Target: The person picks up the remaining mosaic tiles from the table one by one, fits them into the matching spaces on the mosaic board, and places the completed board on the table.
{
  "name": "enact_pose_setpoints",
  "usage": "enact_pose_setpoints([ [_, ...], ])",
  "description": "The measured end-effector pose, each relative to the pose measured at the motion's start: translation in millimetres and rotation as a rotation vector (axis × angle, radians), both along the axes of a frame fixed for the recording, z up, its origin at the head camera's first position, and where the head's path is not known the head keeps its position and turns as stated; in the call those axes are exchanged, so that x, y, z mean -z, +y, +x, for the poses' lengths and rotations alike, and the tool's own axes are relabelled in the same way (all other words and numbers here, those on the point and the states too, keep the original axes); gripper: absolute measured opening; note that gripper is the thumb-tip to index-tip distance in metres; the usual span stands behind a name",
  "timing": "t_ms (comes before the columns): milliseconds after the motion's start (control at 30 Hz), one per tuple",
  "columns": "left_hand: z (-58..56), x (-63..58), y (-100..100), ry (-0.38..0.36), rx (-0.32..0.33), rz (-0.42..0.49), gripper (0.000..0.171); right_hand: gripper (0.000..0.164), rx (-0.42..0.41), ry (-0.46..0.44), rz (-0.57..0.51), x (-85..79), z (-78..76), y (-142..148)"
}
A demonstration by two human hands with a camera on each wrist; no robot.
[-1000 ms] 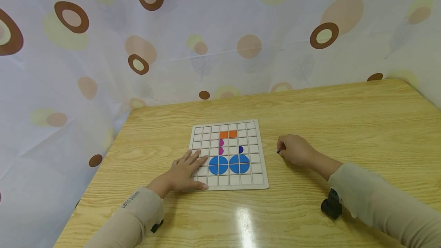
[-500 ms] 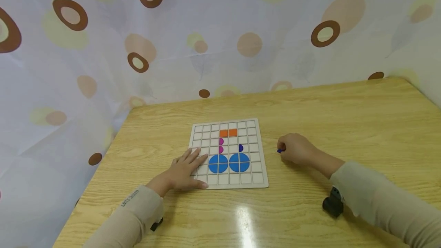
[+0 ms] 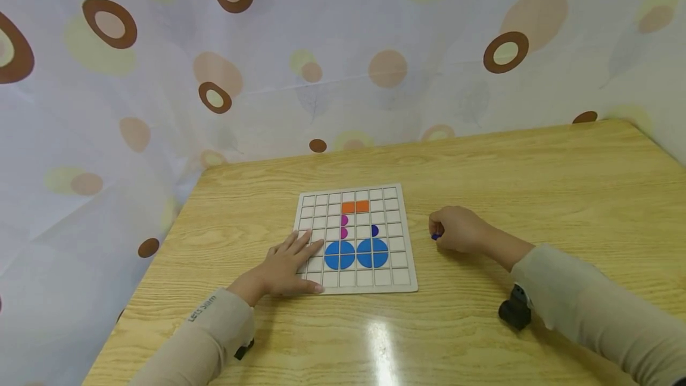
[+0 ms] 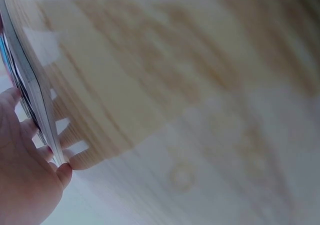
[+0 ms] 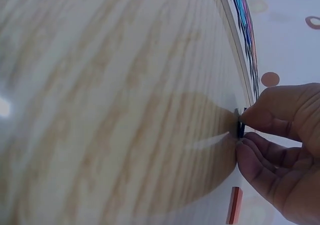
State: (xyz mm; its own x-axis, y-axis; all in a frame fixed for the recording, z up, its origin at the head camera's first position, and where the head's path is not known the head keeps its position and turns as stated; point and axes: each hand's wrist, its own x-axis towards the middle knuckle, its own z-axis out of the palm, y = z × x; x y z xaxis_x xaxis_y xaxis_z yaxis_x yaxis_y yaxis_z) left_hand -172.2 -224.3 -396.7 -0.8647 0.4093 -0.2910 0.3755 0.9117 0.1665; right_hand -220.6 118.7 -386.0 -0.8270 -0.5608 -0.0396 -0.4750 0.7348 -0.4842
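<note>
A white grid board (image 3: 401,279) lies on the wooden table. Set in its squares are two orange squares (image 3: 355,207), two magenta half-circles (image 3: 344,226), one dark blue half-circle (image 3: 375,231) and several blue quarter pieces forming two discs (image 3: 340,255). My left hand (image 3: 286,267) rests with spread fingers over the board's left front corner, its thumb along the front edge. To the right of the board, my right hand (image 3: 458,230) pinches a small dark blue piece (image 3: 436,236) between thumb and fingers, low over the table. Fingers mostly cover that piece's outline.
Close to the right hand, a red piece (image 5: 234,205) lies on the table in the right wrist view; the head view does not show it. A patterned curtain (image 3: 343,64) hangs behind and left of the wooden table (image 3: 300,338).
My right hand has shifted very slightly left, and the dark blue piece has turned a little in its fingers. The left hand and the pieces on the board stay put.
</note>
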Motion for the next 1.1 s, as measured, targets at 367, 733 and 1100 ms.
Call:
enact_pose_setpoints([
  [367,0.4,-0.2,-0.7,0.0,0.0,0.002,0.086,0.014,-0.006,-0.035,-0.019,1.8,-1.2,0.3],
  [733,-0.3,0.2,0.2,0.005,0.009,0.0,0.086,0.01,0.002,-0.095,-0.053,-3.9,0.5,0.3],
  [1100,-0.1,-1.4,0.0,-0.004,0.009,0.005,0.087,0.009,-0.008,-0.147,-0.135,-5.4,1.5,1.4],
])
